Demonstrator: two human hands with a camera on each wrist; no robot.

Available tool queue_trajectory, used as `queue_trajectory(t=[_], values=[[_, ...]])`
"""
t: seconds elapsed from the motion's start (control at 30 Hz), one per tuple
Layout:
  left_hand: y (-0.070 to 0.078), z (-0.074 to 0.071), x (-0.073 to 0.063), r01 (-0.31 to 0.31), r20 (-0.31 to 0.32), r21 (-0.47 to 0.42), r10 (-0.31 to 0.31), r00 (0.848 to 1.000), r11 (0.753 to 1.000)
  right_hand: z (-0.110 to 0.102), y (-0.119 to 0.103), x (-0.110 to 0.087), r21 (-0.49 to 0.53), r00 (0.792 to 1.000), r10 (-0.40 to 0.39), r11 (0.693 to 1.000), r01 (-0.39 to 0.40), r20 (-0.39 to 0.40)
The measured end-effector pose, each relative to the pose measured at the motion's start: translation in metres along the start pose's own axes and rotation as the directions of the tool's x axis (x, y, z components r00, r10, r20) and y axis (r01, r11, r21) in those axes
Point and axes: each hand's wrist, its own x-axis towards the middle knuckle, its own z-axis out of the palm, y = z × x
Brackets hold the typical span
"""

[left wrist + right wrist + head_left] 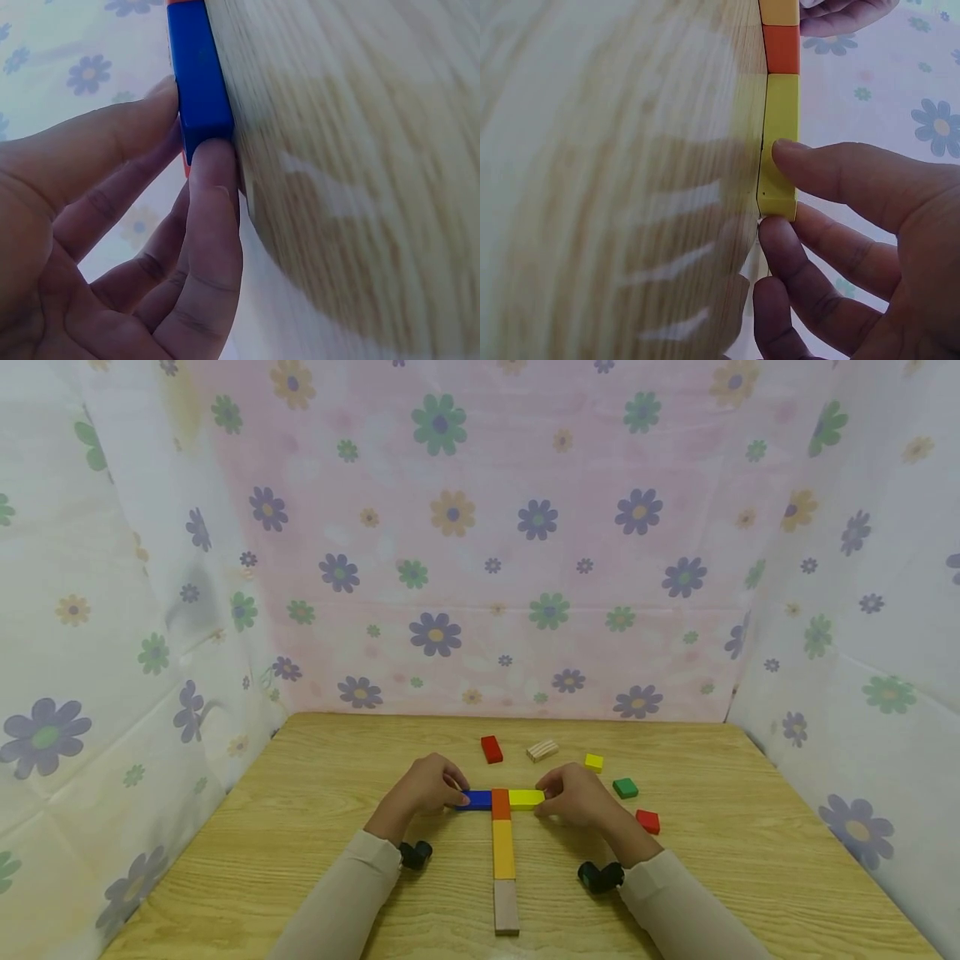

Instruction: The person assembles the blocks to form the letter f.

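Note:
In the head view, flat blocks lie in a T on the table. Its stem has a plain wood block [506, 907] nearest me, then an orange-yellow block [503, 850], then an orange-red block [500, 804] at the top. A blue block [478, 800] forms the left arm and a long yellow block [527, 799] the right, both against the orange-red one. My left hand [431, 783] pinches the blue block's outer end between thumb and fingers. Around the yellow block's outer end, my right hand [576, 795] has its thumb on the near side and fingertips [780, 232] at the end face.
Behind the T lie a red block [491, 749] and a ridged plain wood piece [542, 750]. Curving down to the right are a small yellow block [594, 763], a green block [626, 788] and another red block [648, 822]. Flowered cloth [495, 677] hangs around the wooden table [337, 752].

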Motion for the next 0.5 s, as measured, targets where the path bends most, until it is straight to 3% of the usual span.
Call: queue_trajectory(t=[0.5], values=[[0.002,0.000,0.002,0.011,0.002,-0.015,-0.011,1.000,1.000,-0.011,0.004,0.003,-0.051,0.999,0.036,0.998,-0.036,-0.008]])
